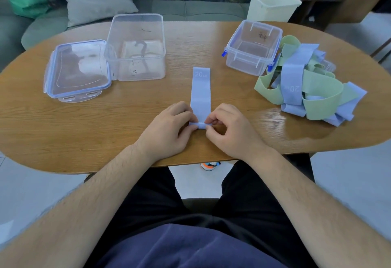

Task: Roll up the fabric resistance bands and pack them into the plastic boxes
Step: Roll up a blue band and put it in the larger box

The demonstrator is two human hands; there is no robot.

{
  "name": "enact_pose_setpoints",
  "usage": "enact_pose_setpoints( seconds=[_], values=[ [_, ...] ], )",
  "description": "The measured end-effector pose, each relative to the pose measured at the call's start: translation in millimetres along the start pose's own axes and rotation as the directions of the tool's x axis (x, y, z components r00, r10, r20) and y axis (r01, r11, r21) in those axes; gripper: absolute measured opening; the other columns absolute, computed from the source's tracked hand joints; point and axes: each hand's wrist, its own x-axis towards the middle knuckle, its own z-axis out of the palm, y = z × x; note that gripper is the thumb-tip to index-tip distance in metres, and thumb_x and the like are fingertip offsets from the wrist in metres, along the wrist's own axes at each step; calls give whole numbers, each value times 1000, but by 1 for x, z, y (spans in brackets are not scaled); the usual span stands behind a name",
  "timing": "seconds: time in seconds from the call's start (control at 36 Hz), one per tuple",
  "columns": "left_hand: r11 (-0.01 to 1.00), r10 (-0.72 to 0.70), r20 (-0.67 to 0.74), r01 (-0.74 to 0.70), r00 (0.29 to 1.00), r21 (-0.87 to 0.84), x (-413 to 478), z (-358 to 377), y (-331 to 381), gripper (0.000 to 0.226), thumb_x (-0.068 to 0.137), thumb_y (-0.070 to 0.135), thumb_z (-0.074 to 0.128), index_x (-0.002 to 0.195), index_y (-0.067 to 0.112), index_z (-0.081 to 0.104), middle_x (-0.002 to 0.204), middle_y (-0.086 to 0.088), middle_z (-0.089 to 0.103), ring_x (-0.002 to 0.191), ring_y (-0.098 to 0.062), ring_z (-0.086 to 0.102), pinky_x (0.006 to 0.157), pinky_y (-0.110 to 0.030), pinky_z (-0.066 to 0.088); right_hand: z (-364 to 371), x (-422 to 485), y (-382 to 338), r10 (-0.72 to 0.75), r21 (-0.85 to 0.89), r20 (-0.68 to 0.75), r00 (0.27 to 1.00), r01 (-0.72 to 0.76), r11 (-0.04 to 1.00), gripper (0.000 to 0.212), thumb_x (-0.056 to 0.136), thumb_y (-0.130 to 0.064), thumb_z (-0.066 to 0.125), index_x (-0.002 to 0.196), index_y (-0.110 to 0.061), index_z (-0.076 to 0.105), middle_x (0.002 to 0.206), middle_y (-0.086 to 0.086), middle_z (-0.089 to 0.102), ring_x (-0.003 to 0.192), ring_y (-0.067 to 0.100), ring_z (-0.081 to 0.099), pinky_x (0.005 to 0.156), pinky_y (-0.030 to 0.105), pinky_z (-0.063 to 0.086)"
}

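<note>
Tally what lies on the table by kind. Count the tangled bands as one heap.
Clear plastic boxes: 2
Blue-rimmed clear plastic lid, plainly seen: 1
Flat blue fabric band: 1
Heap of blue and green fabric bands: 1
Total: 5

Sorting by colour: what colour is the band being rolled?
The band is light blue; head view shows it.

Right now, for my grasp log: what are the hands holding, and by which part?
The left hand and right hand both pinch the blue resistance band at its rolled-up near end; the rest lies flat on the table.
</note>
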Motion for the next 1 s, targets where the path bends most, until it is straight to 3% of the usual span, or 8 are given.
enact_pose_setpoints(
  seconds=[0.14, 0.25, 0.36, 0.47, 0.61, 0.72, 0.86, 1.0],
  values=[
    [999, -8, 3, 8, 1000, -34, 0, 0, -2, 11, 97, 15, 63, 100, 9, 71, 102, 0, 59, 91, -18, 60, 83, -37, 52, -1, 0, 1, -4, 8, -8, 1000, 4, 1000, 6, 86, -12, 67, 90, -16, 69, 88, -7, 58, 89, 10, 54, 79, 28, 49],
    [999, -14, -5, 14, 1000, -51, 0, -1, 0, 14, 98, 14, 61, 109, 11, 69, 102, 0, 59, 92, -18, 61, 83, -36, 51, -1, -1, -1, -1, 12, -1, 1000, 1, 1000, 11, 88, -12, 67, 98, -17, 68, 87, -7, 59, 87, 10, 53, 79, 23, 47],
    [999, -25, -19, 24, 1000, -42, 1, 0, 0, 9, 97, 13, 61, 100, 10, 69, 96, 0, 59, 89, -20, 60, 80, -40, 52, -1, 0, 0, -8, 3, -8, 1000, 8, 1000, 8, 90, -11, 66, 93, -19, 66, 86, -10, 56, 85, 9, 53, 79, 24, 47],
    [999, -39, -18, 39, 999, -37, 1, 1, 0, 7, 95, 15, 66, 97, 9, 68, 100, 0, 60, 91, -18, 60, 84, -34, 51, 1, 1, 0, -17, -12, -27, 999, 16, 1000, 5, 92, -13, 64, 94, -16, 68, 92, -5, 56, 86, 11, 54, 79, 26, 47],
    [997, -65, -5, 65, 998, -28, 2, 4, -4, 13, 94, 18, 69, 99, 6, 70, 108, -2, 59, 95, -15, 60, 89, -18, 43, -2, 2, 4, -50, -49, 15, 999, 50, 998, 11, 87, -12, 70, 97, -15, 67, 97, -6, 56, 90, 6, 49, 83, 18, 43],
    [998, -64, -12, 63, 998, -30, 3, 6, -5, 17, 97, 19, 66, 104, 5, 72, 108, -3, 60, 95, -17, 61, 91, -20, 44, 0, 3, 7, -41, -45, -3, 999, 41, 998, 9, 89, -11, 69, 98, -13, 70, 97, -7, 55, 89, 3, 48, 84, 14, 39],
    [998, -57, -47, 59, 997, 25, 5, 10, -8, 23, 101, 24, 59, 109, 9, 75, 98, -4, 59, 90, -23, 57, 89, -32, 47, 2, 4, 7, 8, -19, -16, 1000, -9, 1000, 12, 94, -16, 66, 101, -13, 74, 95, -6, 56, 87, 6, 51, 82, 17, 42],
    [997, -60, -73, 63, 995, 40, 9, 9, -4, 14, 101, 19, 59, 106, 12, 70, 92, -1, 62, 87, -21, 53, 85, -29, 44, 0, 8, 7, 58, 7, 4, 998, -58, 998, 15, 98, -19, 62, 105, -13, 74, 93, -7, 54, 81, 6, 52, 78, 17, 42]
  ],
)
